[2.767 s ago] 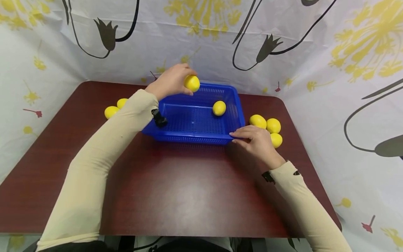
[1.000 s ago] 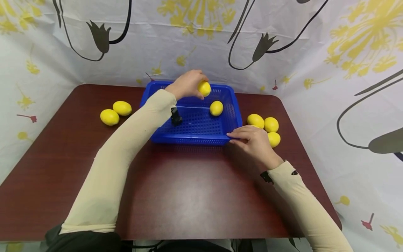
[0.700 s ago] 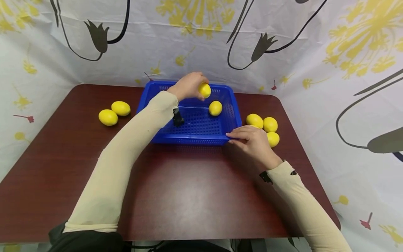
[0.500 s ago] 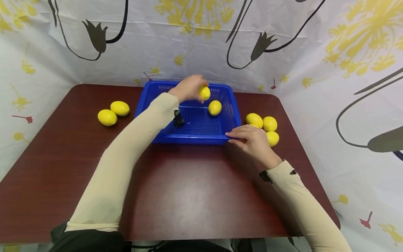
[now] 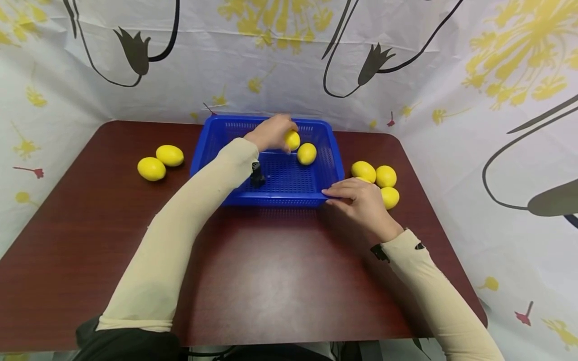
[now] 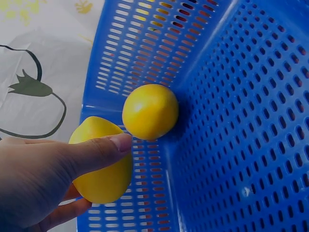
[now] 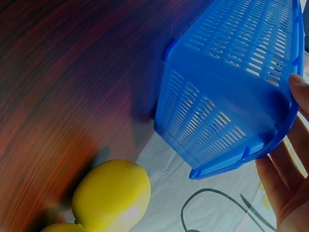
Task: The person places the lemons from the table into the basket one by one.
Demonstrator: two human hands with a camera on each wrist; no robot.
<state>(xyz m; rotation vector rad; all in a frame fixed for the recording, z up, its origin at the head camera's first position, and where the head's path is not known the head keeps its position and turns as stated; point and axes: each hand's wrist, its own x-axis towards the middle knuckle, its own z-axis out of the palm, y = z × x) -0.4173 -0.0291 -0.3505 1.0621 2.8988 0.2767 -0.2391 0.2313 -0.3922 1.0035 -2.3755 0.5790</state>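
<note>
My left hand (image 5: 272, 133) holds a lemon (image 5: 292, 141) between thumb and fingers, inside the far part of a blue perforated basket (image 5: 289, 196). In the left wrist view, the thumb lies across the held lemon (image 6: 104, 179). Beside it, a second lemon (image 6: 150, 112) rests in the basket against its wall. My right hand (image 5: 361, 204) pinches the basket's near right corner, and the right wrist view shows the thumb and fingers on either side of the rim (image 7: 285, 130).
Several lemons (image 5: 386, 177) sit on the table right of the basket, partly behind the right hand. Two more lemons (image 5: 151, 169) lie to the left. Patterned white cloth (image 5: 253, 65) hangs behind the brown table (image 5: 253, 281).
My left hand has carried the lemon rightward over the basket, then lowered it beside the other lemon. The right hand has kept its hold on the corner.
</note>
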